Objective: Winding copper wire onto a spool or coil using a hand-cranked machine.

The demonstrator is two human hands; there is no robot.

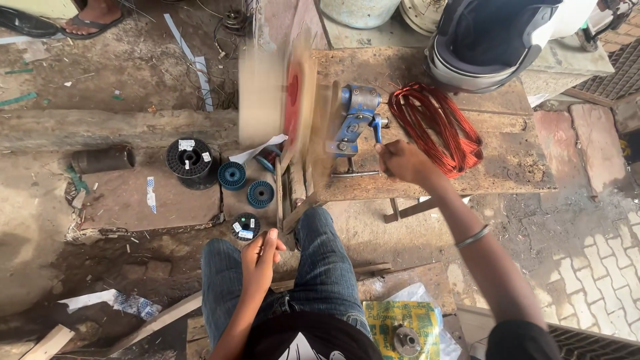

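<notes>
**Hand-cranked coil winding at a rough wooden bench**

Dusty workshop ground surrounds a worn wooden bench [513,167]. At its left edge a blue metal hand winder [355,120] spins a blurred wooden former [283,107]. The right hand [400,162] grips the crank, fingers closed; the left hand [261,253] pinches something too fine to make out, probably wire. Winding seems underway, calling for steady tension. One red copper coil [437,127] lies mid-bench; four wire spools [190,159] sit below.

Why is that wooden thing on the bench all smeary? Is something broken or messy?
Nothing looks broken. The wooden frame beside the blue winder is blurred, as a spinning thing would be, while the right hand is at the crank. The floor is messy: paper scraps and wire spools lie scattered near the left hand.
</notes>
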